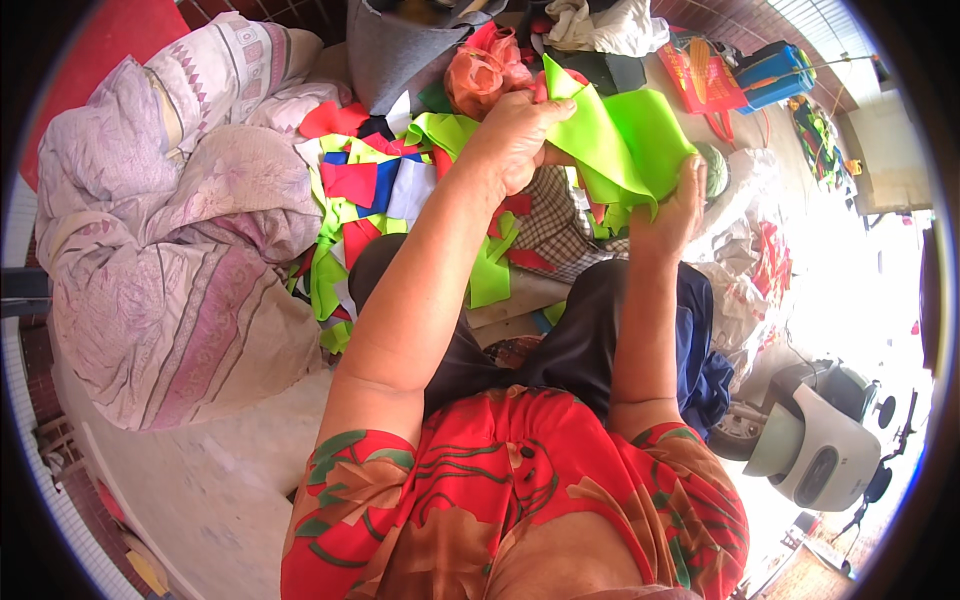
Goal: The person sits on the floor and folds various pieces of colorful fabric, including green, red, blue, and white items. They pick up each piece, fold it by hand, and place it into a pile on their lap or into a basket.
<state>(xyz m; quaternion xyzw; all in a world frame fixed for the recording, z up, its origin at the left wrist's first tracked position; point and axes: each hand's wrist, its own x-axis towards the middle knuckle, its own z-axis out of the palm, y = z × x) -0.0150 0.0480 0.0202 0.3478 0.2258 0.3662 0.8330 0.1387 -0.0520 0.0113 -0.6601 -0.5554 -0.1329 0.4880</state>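
Observation:
Stretched between my two hands is a bright lime-green piece of fabric [625, 140], folded with a pointed corner up. My left hand [520, 135] is closed on its left edge, thumb on top. At the right edge, my right hand [682, 205] grips the same fabric with its fingers partly hidden behind it. Below and left of the hands lies a heap of fabric scraps [350, 185] in green, red, blue and white. A checked cloth [550, 215] lies beneath the green piece, near my knees.
A large bundle of patterned pinkish bedding [200, 230] fills the left. Behind the scraps stand a grey felt bin [405, 60] and a red plastic bag [485, 75]. White and red plastic bags [745, 260] lie on the right, with a grey-white appliance [825, 450] at lower right.

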